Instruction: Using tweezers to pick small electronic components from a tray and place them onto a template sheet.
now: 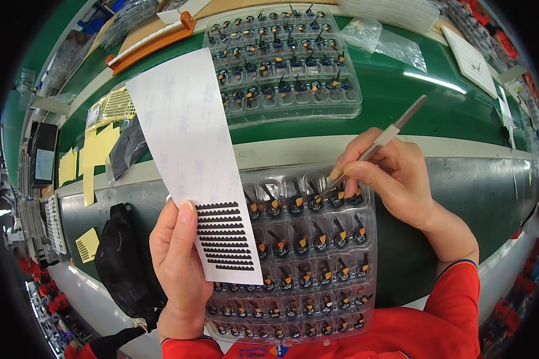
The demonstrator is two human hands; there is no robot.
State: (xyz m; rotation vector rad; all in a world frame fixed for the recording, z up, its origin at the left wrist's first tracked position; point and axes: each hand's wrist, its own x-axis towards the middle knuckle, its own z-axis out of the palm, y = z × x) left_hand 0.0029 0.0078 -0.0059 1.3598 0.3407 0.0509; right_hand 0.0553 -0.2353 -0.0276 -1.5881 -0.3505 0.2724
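Note:
My left hand (178, 251) pinches a white sheet (179, 125) between thumb and fingers. Toward the sheet's lower end run several black toothed strips (221, 233). In my right hand (404, 176) is a pair of tweezers (395, 127), gripped like a pen. Their tips point down at a small dark round part (315, 202) in the top row of the near clear plastic tray (372, 251); whether they touch it I cannot tell. Each such part has a dark lead and an orange tab. The sheet covers some of the tray's left pockets.
A second clear tray (354, 106) of similar parts lies farther back on the green bench. Yellow label sheets (99, 146) and a dark bag (127, 149) are at left, with a black mesh item (123, 257) below. An orange holder (153, 46), plastic bags (395, 51) and a white board (468, 60) stand beyond.

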